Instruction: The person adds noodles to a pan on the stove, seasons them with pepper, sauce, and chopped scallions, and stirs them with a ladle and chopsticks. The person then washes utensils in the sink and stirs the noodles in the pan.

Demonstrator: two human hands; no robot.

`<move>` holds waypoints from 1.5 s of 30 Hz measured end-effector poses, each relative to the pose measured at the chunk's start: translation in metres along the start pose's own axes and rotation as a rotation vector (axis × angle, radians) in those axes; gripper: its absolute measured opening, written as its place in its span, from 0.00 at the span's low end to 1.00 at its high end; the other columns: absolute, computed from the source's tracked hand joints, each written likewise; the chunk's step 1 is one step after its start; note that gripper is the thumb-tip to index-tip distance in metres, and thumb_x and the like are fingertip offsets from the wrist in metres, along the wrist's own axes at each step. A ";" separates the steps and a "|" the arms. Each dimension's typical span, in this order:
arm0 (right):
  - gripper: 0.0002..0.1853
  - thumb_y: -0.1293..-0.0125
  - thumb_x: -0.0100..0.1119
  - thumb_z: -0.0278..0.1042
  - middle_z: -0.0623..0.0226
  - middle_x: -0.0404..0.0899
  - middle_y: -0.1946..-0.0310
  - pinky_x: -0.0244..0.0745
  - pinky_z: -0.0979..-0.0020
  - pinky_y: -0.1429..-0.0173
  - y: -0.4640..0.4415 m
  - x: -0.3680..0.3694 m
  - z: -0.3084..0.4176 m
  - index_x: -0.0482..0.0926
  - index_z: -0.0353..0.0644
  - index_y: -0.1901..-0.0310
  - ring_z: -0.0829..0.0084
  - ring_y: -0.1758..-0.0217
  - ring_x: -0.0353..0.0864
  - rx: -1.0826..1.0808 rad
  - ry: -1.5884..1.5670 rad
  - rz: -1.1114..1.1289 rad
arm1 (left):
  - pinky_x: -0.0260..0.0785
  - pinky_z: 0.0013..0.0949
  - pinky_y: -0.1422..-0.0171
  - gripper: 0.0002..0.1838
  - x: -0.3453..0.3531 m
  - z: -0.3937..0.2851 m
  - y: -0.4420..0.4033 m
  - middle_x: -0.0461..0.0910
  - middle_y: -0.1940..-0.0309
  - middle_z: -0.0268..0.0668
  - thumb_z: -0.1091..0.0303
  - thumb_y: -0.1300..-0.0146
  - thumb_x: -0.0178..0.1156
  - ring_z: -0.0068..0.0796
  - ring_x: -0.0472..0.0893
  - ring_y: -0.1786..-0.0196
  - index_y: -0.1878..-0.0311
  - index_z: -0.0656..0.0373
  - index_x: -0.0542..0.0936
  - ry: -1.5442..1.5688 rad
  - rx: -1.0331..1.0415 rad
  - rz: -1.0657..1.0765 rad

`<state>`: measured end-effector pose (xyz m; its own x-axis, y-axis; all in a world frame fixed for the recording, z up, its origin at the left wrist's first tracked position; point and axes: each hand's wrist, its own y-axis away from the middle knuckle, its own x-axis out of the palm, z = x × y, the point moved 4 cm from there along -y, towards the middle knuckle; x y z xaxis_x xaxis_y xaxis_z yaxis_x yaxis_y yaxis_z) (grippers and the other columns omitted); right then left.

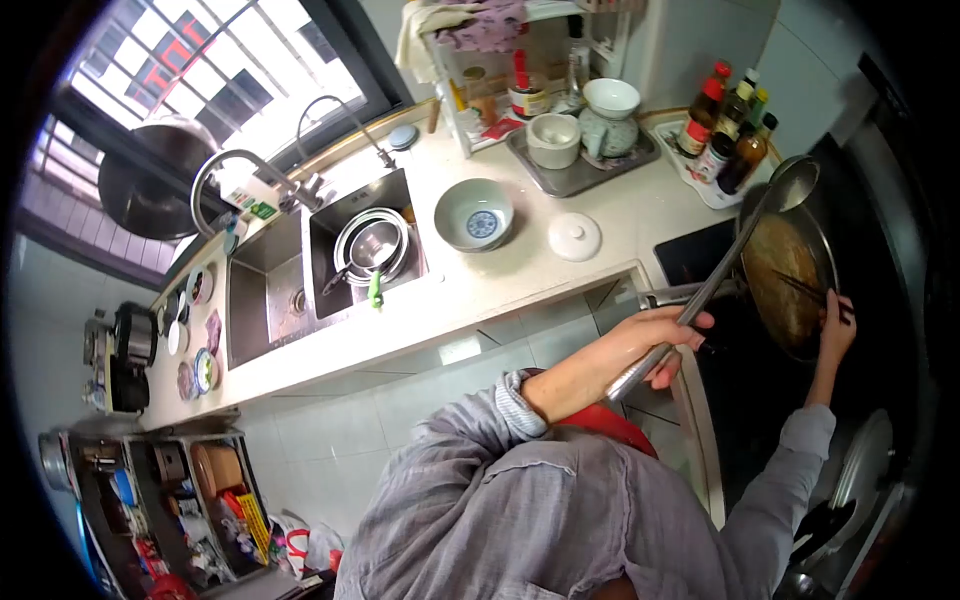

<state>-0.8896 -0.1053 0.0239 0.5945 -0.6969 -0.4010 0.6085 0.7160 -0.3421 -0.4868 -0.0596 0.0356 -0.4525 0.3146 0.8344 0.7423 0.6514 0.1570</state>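
The long metal ladle [735, 250] is gripped by its handle in my left hand [658, 345], its bowl raised over the near-left rim of the pan. Dark chopsticks [802, 286] are held in my right hand [838, 325], their tips down in the pan [836, 262]. Brown food or liquid [780, 250] covers the pan's bottom; its exact nature cannot be made out. The pan sits on the black stove [735, 400], with its handle pointing left, partly behind the ladle.
A patterned bowl [455, 215] and a white lid [574, 237] lie on the counter [520, 290]. Sauce bottles [745, 155] stand on a white tray behind the pan. Stacked bowls [372, 245] fill the right sink basin. A large lid [862, 470] rests at the right.
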 end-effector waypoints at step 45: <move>0.08 0.41 0.60 0.33 0.70 0.76 0.77 0.64 0.83 0.72 0.107 -0.018 0.087 0.78 0.35 0.69 0.87 0.75 0.69 -0.110 0.192 -0.377 | 0.68 0.33 0.56 0.20 -0.342 -0.137 0.380 0.79 0.63 0.44 0.61 0.44 0.57 0.34 0.78 0.64 0.53 0.67 0.75 -1.639 0.083 -1.770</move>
<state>-0.7894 -0.0196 0.0688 0.2265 -0.8978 -0.3776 0.6987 0.4199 -0.5792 0.0176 -0.0142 -0.1184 -0.2570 -0.2974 -0.9195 -0.5999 0.7950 -0.0895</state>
